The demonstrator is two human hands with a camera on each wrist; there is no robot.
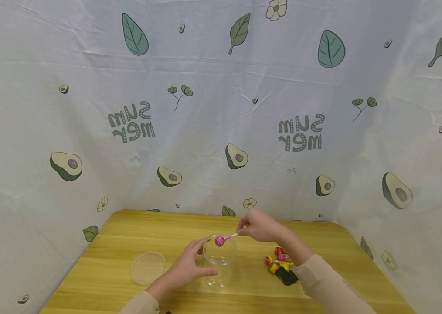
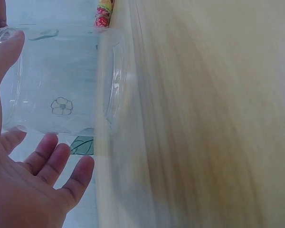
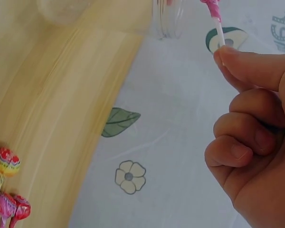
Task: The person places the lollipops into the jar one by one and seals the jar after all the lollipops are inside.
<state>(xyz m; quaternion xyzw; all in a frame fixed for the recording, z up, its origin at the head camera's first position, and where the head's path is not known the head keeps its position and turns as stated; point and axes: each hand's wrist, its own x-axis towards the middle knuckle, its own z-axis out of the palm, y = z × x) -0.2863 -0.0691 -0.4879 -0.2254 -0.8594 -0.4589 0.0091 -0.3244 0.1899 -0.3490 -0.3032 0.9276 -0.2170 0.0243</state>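
Observation:
A clear plastic jar (image 1: 221, 271) stands upright and open-topped on the table. My left hand (image 1: 189, 264) holds it from the left near its rim, thumb and index finger on either side of the wall; the other fingers (image 2: 52, 164) are spread loosely apart. Between thumb and forefinger, my right hand (image 1: 261, 226) pinches the white stick of a lollipop (image 1: 220, 241) in a pink wrapper. The candy end hangs over the jar's mouth, tilted down to the left. In the right wrist view only the lower part of the wrapper (image 3: 213, 9) shows. No candy is visible inside the jar.
To the left lies a round clear lid (image 1: 148, 268). Several wrapped lollipops (image 1: 280, 261), red, pink and yellow, are heaped right of the jar beside a small black object (image 1: 286, 276). A printed white cloth (image 1: 205, 131) hangs behind the wooden table (image 1: 99, 283).

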